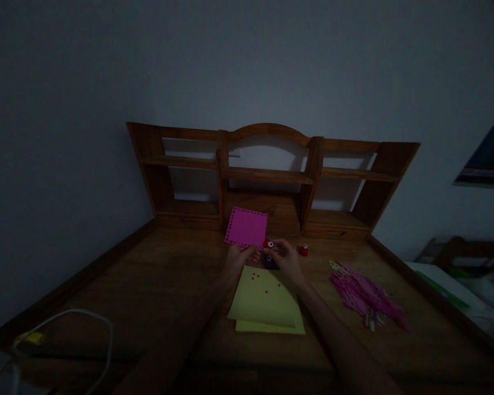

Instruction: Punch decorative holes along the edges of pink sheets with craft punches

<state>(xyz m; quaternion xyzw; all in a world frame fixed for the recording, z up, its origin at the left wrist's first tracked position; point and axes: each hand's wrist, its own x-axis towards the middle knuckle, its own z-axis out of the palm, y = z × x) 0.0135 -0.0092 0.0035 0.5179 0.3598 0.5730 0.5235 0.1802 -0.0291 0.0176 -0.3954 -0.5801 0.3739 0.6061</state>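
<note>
White looped cable (82, 311) crosses the wooden surface's (168, 285) near left corner; yellow paper sheets (263, 307) lie mid near edge. Toward the far edge, our left hand (239, 259) pinches the square pink hole-bordered card's (247, 226) lower right corner; our right hand (287, 258) holds a small red punch (267, 243). We judge the card light, flexible, tearable: grip clear of holes.

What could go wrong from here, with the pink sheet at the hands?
1. The square pink paper sheet has holes close to its edges; pressing the small red plastic-looking punch in the right hand might tear or overlap them.
2. The small pink dots on the yellow paper sheets, if loose, could scatter if brushed.
3. The dark rounded object near the right hand could get knocked.
</note>
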